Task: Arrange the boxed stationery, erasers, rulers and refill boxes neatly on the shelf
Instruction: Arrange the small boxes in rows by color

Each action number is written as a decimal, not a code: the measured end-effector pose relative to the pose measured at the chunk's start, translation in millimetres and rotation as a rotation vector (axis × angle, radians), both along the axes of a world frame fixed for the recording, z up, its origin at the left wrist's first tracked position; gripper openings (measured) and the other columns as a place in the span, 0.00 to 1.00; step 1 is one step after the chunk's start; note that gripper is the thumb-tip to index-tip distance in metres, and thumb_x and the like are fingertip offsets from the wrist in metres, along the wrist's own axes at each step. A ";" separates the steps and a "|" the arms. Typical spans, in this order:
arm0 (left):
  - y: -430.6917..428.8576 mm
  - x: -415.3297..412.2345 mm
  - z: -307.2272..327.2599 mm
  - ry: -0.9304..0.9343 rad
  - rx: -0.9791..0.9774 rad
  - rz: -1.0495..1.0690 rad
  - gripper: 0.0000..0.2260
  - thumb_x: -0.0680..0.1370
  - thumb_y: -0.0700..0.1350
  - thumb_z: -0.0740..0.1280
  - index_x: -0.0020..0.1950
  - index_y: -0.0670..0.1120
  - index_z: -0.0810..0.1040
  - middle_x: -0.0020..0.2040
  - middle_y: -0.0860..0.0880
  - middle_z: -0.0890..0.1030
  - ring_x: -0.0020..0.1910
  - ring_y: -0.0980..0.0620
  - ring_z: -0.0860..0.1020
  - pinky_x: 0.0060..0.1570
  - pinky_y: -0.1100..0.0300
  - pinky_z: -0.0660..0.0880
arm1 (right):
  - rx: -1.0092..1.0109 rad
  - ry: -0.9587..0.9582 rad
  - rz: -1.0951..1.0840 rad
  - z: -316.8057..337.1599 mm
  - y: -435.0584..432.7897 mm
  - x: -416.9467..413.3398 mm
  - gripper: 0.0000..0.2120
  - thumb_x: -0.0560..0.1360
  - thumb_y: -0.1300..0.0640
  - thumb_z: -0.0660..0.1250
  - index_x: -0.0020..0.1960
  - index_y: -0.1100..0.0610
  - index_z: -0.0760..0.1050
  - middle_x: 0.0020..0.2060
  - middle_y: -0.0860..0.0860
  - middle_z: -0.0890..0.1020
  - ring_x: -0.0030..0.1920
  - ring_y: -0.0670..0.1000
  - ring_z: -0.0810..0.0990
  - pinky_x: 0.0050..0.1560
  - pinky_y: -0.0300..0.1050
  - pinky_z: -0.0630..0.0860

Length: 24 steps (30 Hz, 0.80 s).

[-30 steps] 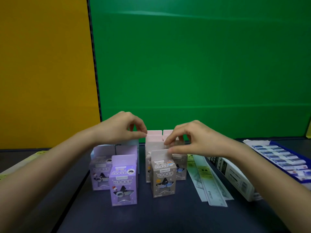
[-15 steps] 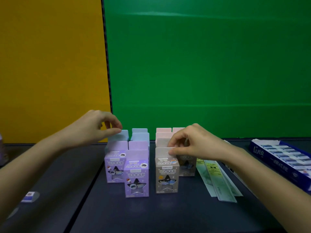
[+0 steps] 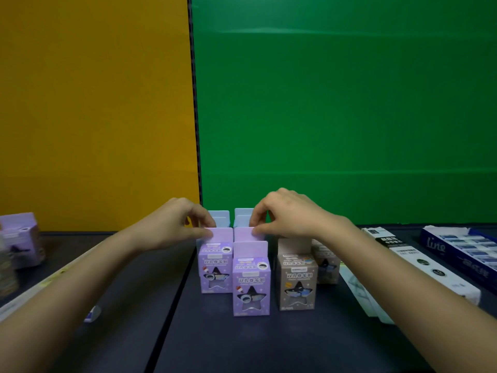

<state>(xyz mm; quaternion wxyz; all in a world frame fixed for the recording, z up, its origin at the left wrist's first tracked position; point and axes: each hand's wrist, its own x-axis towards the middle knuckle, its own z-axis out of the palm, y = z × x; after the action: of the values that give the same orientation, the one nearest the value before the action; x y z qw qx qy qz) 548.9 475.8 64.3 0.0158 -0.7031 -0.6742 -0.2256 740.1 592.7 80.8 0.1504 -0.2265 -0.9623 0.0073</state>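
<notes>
**Purple boxes pinched at the top flaps, both hands**

Purple cartons stand upright on the dark shelf (image 3: 269,345), each with a plain tall flap on top and a star-shaped window low on the front. Your left hand (image 3: 172,227) pinches the top flap of the rear-left purple box (image 3: 216,265), thumb and fingers closed on its left corner. Your right hand (image 3: 285,216) pinches the flap of a second purple box (image 3: 243,234) just beside it, mostly hidden behind the front purple box (image 3: 251,284), which stands nearest you and is touched by neither hand. Behind these, pale blue boxes (image 3: 223,218) show only their tops. To the right, a brown box (image 3: 297,281) of the same design stands apart from the purple row, another brown box (image 3: 326,265) behind it, partly under your right forearm. Further right, rulers (image 3: 360,294) lie flat on the shelf, then a long white refill box (image 3: 419,262), then an open blue tray (image 3: 435,246) of erasers at the edge. Far left, another purple carton (image 3: 20,238) sits well apart, blurred.
</notes>
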 end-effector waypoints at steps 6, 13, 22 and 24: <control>0.3 -8.8 -0.6 -0.020 -0.006 -0.022 0.03 0.72 0.47 0.70 0.44 0.49 0.82 0.42 0.53 0.84 0.45 0.57 0.76 0.38 0.68 0.71 | -0.028 0.040 0.003 -2.3 -0.9 -5.5 0.05 0.68 0.51 0.71 0.43 0.49 0.81 0.33 0.42 0.76 0.39 0.48 0.75 0.36 0.41 0.66; 2.8 -18.0 3.8 -0.036 0.091 0.005 0.06 0.74 0.49 0.68 0.47 0.49 0.82 0.44 0.54 0.82 0.40 0.60 0.76 0.35 0.70 0.70 | -0.040 0.114 -0.018 0.8 9.4 -12.1 0.11 0.72 0.43 0.66 0.48 0.46 0.81 0.43 0.41 0.83 0.36 0.43 0.72 0.38 0.41 0.67; 27.4 -23.8 6.5 0.095 0.026 0.066 0.09 0.72 0.46 0.70 0.49 0.44 0.82 0.46 0.50 0.83 0.36 0.62 0.74 0.33 0.76 0.68 | 0.021 -0.020 -0.165 5.0 21.8 -28.1 0.09 0.69 0.52 0.70 0.49 0.48 0.81 0.50 0.47 0.84 0.52 0.52 0.79 0.45 0.43 0.69; 30.6 -25.5 6.0 0.086 0.013 0.059 0.07 0.72 0.45 0.71 0.47 0.43 0.83 0.45 0.48 0.84 0.34 0.63 0.73 0.32 0.77 0.67 | 0.004 -0.006 -0.148 5.2 21.9 -29.9 0.07 0.69 0.52 0.70 0.47 0.48 0.82 0.48 0.47 0.84 0.48 0.51 0.78 0.43 0.42 0.68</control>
<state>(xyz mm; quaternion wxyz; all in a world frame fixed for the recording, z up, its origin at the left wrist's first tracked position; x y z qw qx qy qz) 523.3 506.4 70.3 0.0560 -0.6917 -0.6919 -0.1992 710.3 614.7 86.0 0.1480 -0.2966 -0.9434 -0.0066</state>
